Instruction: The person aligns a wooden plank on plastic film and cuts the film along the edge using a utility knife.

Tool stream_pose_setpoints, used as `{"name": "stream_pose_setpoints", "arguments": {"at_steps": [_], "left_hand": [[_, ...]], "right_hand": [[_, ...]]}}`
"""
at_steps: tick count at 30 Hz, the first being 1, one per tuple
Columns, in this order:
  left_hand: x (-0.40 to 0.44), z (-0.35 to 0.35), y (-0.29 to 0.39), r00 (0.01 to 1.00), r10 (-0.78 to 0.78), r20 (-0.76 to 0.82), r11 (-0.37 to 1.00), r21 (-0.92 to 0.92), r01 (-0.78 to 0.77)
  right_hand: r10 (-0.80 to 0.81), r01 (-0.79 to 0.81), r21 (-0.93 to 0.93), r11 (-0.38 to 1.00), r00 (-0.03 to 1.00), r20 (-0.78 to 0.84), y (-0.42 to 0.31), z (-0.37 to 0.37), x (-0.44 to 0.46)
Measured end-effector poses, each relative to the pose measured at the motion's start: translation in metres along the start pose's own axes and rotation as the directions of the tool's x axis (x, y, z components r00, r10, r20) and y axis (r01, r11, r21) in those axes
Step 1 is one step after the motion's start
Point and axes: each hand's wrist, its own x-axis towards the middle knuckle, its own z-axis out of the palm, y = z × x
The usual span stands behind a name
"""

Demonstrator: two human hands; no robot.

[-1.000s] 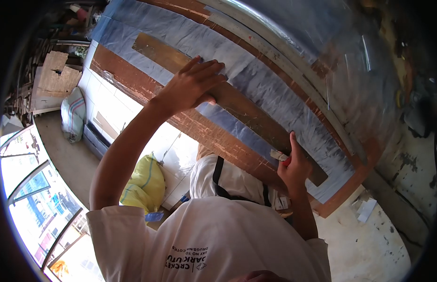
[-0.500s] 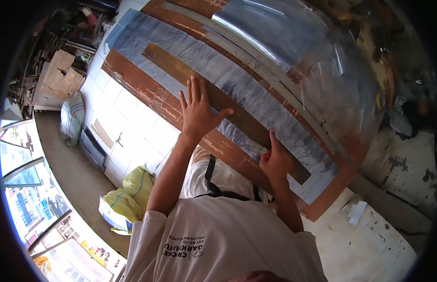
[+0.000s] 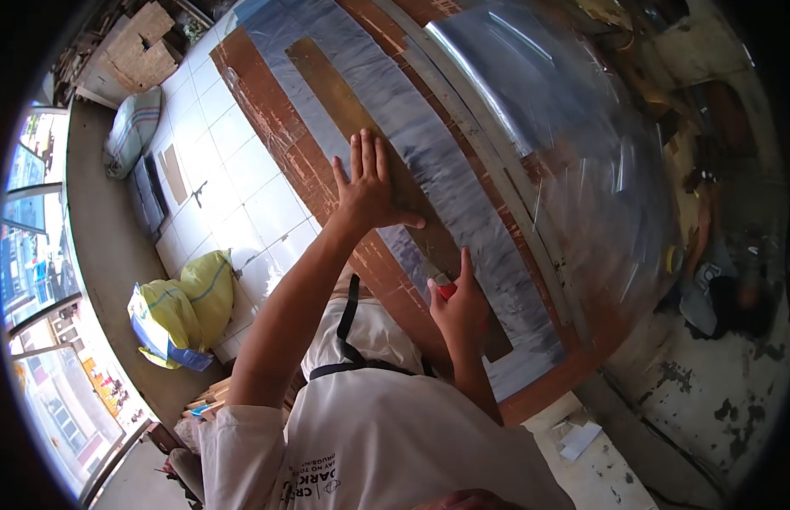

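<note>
My left hand (image 3: 368, 191) lies flat with its fingers spread on a long brown strip (image 3: 344, 98), the thumb stretched across it. Beneath the strip is a grey, marbled-looking sheet (image 3: 446, 144). Closer to my body, my right hand (image 3: 461, 313) is closed around a small red-handled cutter (image 3: 447, 291), its index finger extended along the strip. Most of the cutter is hidden in my fingers, and I cannot make out its blade edge. The sheet rests on a worn reddish-brown board (image 3: 267, 102).
A long grey metal bar (image 3: 488, 140) and clear plastic sheeting (image 3: 573, 170) lie at the board's far side. On the left are a yellow sack (image 3: 195, 297), a white sack (image 3: 133, 132) and a tiled floor (image 3: 229, 161). White paper (image 3: 579, 439) lies at lower right.
The view has turned, so the board and strip appear steeper and shifted. My left hand stays flat on the strip; my right hand keeps its hold on the cutter and appears further left.
</note>
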Motion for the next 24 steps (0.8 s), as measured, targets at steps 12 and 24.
{"name": "stream_pose_setpoints", "arguments": {"at_steps": [12, 24], "left_hand": [[-0.002, -0.001, 0.001, 0.999, -0.034, 0.033, 0.999, 0.029, 0.033], [-0.002, 0.011, -0.007, 0.997, 0.003, -0.072, 0.999, -0.040, -0.006]], "right_hand": [[0.003, -0.459, 0.765, 0.451, 0.858, 0.513, -0.011, -0.070, 0.107], [-0.483, 0.454, 0.167, 0.875, 0.834, 0.265, -0.066, -0.025, 0.158]]}}
